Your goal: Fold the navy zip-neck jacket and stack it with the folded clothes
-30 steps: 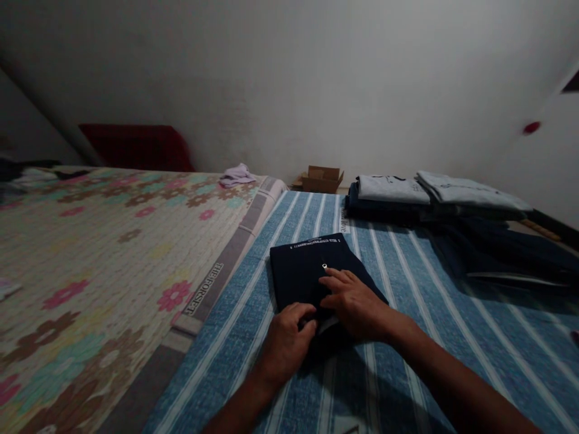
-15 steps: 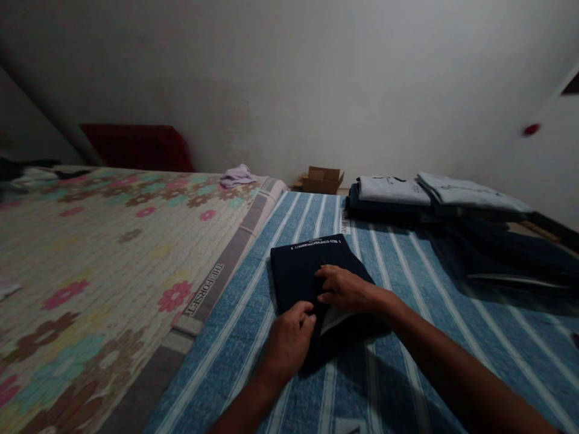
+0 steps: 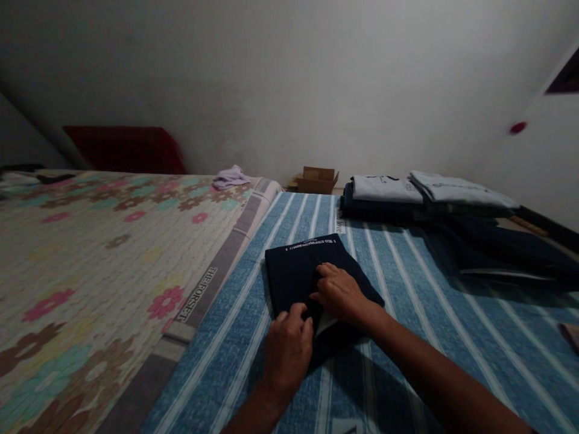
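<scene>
Navy garment [image 3: 294,271] x1 | hands [image 3: 289,346] x2 on it, grip unclr | wht clothes [image 3: 386,190] x2

The camera on the person's head looks forward and down over the blue striped bedsheet [image 3: 479,337], taking in the left hand [image 3: 289,346] and right hand [image 3: 341,293] close by, low in the middle, and the pale wall [image 3: 289,90] farther off, across the top.

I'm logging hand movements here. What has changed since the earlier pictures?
The right hand has shifted slightly forward on the dark garment; the ring first seen by its fingertips no longer shows. More of a pale patch shows below that hand than at first. The left hand, garment and folded clothes stay about where they were.
</scene>
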### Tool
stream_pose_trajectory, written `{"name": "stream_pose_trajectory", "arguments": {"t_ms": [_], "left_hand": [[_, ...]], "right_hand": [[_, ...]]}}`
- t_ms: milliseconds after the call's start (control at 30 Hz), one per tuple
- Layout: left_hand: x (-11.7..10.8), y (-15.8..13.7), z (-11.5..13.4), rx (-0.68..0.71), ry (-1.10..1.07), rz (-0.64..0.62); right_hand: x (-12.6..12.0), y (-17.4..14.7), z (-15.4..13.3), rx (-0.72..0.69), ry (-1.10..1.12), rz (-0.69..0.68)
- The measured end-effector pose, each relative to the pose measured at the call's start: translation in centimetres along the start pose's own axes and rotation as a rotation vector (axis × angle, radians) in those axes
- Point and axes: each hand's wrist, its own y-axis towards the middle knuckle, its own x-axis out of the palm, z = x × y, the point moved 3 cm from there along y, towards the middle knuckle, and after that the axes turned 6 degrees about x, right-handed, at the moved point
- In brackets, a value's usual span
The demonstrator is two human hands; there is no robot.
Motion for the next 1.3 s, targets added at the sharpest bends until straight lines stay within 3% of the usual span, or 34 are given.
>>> {"name": "stream_pose_trajectory", "arguments": {"t_ms": [133,400,600,700,867,1000,1167,1300], "left_hand": [[-0.2,-0.4,1.0,0.173,0.093,0.096],[-0.5,-0.2,2.0,0.166,0.122,-0.060],[-0.4,-0.3,1.9,0.180,0.159,-0.068],[-0.4,-0.4,1.7,0.195,0.158,-0.057],[-0.6,0.3,1.1,0.230,0.094,-0.029],[-1.0,1.2,0.5,0.279,0.019,-0.031],[-1.6,2.6,-0.2,0.322,-0.101,-0.039],[-1.8,3.7,-0.3,0.316,-0.228,-0.126]], "right_hand": [[-0.3,-0.2,-0.2,0.026,0.002,0.019],[-0.8,-0.6,0.2,0.038,0.082,0.068],[-4.0,-4.4,1.6,0.086,0.388,0.491],[-4.7,-7.4,2.1,0.140,0.478,0.596],[-2.0,-11.7,1.4,0.205,0.494,0.558],[1.0,-13.3,-0.1,0.145,0.501,0.529],[1.7,-12.5,-2.5,0.032,0.501,0.529],[1.4,-10.8,-4.1,-0.003,0.539,0.481]]}}
